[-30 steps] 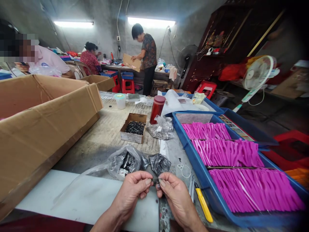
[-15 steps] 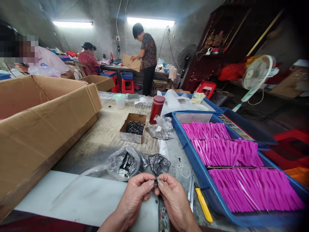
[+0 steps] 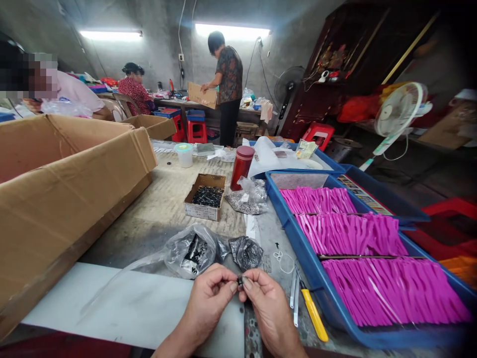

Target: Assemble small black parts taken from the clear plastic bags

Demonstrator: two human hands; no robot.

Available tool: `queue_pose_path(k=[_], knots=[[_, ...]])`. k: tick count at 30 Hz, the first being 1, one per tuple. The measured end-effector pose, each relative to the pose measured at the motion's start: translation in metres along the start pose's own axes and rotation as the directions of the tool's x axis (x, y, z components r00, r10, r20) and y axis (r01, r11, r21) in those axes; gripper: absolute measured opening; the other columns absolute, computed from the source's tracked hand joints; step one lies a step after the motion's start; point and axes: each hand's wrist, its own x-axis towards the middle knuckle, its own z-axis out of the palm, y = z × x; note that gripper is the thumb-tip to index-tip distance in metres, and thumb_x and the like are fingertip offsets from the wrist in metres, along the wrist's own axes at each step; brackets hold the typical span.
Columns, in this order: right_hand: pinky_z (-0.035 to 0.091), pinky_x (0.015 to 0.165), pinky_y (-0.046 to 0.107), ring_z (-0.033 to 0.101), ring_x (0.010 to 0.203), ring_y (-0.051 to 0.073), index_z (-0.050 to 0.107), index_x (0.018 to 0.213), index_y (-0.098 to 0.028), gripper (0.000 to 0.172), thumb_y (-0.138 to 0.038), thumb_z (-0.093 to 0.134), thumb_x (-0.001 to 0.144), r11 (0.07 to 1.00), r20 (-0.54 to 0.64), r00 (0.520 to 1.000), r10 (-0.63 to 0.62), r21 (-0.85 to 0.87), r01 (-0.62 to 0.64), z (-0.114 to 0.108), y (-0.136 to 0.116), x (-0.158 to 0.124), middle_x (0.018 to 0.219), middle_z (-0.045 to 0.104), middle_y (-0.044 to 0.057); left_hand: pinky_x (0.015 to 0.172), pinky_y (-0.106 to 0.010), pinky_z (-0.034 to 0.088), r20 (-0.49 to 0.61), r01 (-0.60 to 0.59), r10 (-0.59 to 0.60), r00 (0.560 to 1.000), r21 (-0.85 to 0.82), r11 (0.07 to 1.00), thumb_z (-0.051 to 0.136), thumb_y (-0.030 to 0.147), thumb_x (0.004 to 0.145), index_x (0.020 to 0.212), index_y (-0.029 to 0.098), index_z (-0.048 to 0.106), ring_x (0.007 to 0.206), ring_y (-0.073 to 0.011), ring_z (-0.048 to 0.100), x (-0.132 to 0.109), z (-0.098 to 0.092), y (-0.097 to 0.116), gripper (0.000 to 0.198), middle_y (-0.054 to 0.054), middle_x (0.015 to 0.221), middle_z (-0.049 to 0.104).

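A tiny black part (image 3: 240, 282) is pinched between the fingertips of both hands, near the front edge of the table. My left hand (image 3: 210, 298) grips it from the left, and my right hand (image 3: 266, 301) from the right, thumbs and forefingers closed. Just beyond them lie an open clear plastic bag (image 3: 194, 251) with black pieces inside and a smaller dark plastic bag (image 3: 246, 252). Right of my right hand are a yellow-handled tool (image 3: 314, 314), two slim pale rods (image 3: 294, 296) and a white elastic loop (image 3: 285, 262).
A large cardboard box (image 3: 74, 199) stands at the left. Blue trays of magenta pieces (image 3: 391, 293) fill the right. Farther back are a small box of black pins (image 3: 204, 197) and a red flask (image 3: 242, 168). Several people work beyond.
Both hands stay nearly in place, with only slight finger movement around the small black part. The camera view has shifted slightly.
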Motion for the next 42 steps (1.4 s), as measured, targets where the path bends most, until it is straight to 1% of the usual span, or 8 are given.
queue_pose_path(k=[5,8,12,15,19,27,36,42], knots=[[0.031,0.050,0.022,0.043,0.048,0.010,0.055,0.062,-0.015,0.020,-0.035,0.061,0.065,0.999,0.000,1.000,0.030,0.018,-0.030,0.001,0.000,-0.002,0.047,0.051,-0.004,0.055,-0.022,0.035,0.080,0.022,-0.032,0.996,0.133,0.991,0.051,0.013,0.066,0.057,0.013,0.056,0.057,-0.0133,0.045,-0.001,-0.005,0.006,0.011,-0.001,0.060,0.048],[0.032,0.050,0.022,0.043,0.047,0.010,0.055,0.061,-0.015,0.021,-0.035,0.062,0.063,0.998,-0.004,0.999,0.044,0.035,-0.043,0.002,0.000,-0.003,0.046,0.051,-0.004,0.054,-0.022,0.034,0.110,0.045,-0.060,0.992,0.132,0.990,0.051,0.014,0.067,0.056,0.013,0.055,0.057,-0.0126,0.044,-0.001,-0.007,0.006,0.011,0.000,0.059,0.047],[0.032,0.050,0.022,0.044,0.047,0.011,0.055,0.059,-0.015,0.022,-0.036,0.062,0.063,0.999,-0.039,0.998,0.047,0.027,-0.046,0.003,-0.001,-0.004,0.046,0.050,-0.004,0.055,-0.022,0.034,0.175,0.151,-0.129,0.976,-0.121,0.981,0.053,0.020,0.069,0.063,0.013,0.052,0.057,-0.0119,0.045,-0.002,-0.004,0.002,0.009,0.000,0.059,0.051],[0.033,0.050,0.022,0.044,0.048,0.011,0.055,0.059,-0.015,0.022,-0.036,0.061,0.064,0.999,-0.054,0.998,0.040,0.015,-0.039,0.004,-0.001,-0.004,0.046,0.050,-0.003,0.053,-0.019,0.033,0.213,0.246,-0.179,0.960,-0.349,0.904,0.057,0.027,0.067,0.064,0.014,0.050,0.053,-0.0090,0.043,-0.003,0.000,0.000,0.015,0.002,0.056,0.052],[0.033,0.050,0.023,0.043,0.047,0.010,0.055,0.061,-0.015,0.022,-0.036,0.060,0.065,0.999,-0.060,0.998,0.034,0.032,-0.032,0.003,0.002,-0.005,0.047,0.049,-0.003,0.041,-0.016,0.021,0.192,0.332,-0.273,0.943,-0.460,0.824,0.064,0.032,0.061,0.063,0.014,0.049,0.041,-0.0040,0.030,-0.004,0.005,-0.001,0.024,0.005,0.049,0.050],[0.032,0.050,0.022,0.041,0.047,0.010,0.054,0.062,-0.015,0.021,-0.035,0.057,0.069,0.999,-0.043,0.999,0.008,0.043,-0.007,0.002,0.007,-0.005,0.048,0.048,-0.004,0.040,-0.016,0.019,0.141,0.315,-0.284,0.949,-0.499,0.807,0.066,0.033,0.059,0.063,0.013,0.050,0.040,-0.0037,0.029,-0.005,0.008,-0.001,0.026,0.006,0.045,0.048],[0.032,0.050,0.022,0.041,0.047,0.010,0.053,0.060,-0.015,0.022,-0.034,0.056,0.070,1.000,-0.056,0.998,0.008,0.030,-0.006,0.002,0.009,-0.005,0.047,0.047,-0.004,0.040,-0.015,0.021,0.136,0.297,-0.266,0.954,-0.522,0.800,0.064,0.029,0.063,0.062,0.013,0.051,0.040,-0.0033,0.034,-0.004,0.010,0.000,0.021,0.005,0.048,0.051],[0.031,0.049,0.022,0.040,0.046,0.009,0.052,0.059,-0.015,0.023,-0.035,0.057,0.069,0.998,-0.050,0.998,0.028,0.049,-0.026,0.004,0.007,-0.007,0.046,0.046,-0.005,0.040,-0.016,0.025,0.133,0.282,-0.250,0.959,-0.537,0.795,0.066,0.030,0.061,0.062,0.014,0.052,0.041,-0.0050,0.041,-0.005,0.011,0.000,0.022,0.004,0.049,0.054]])
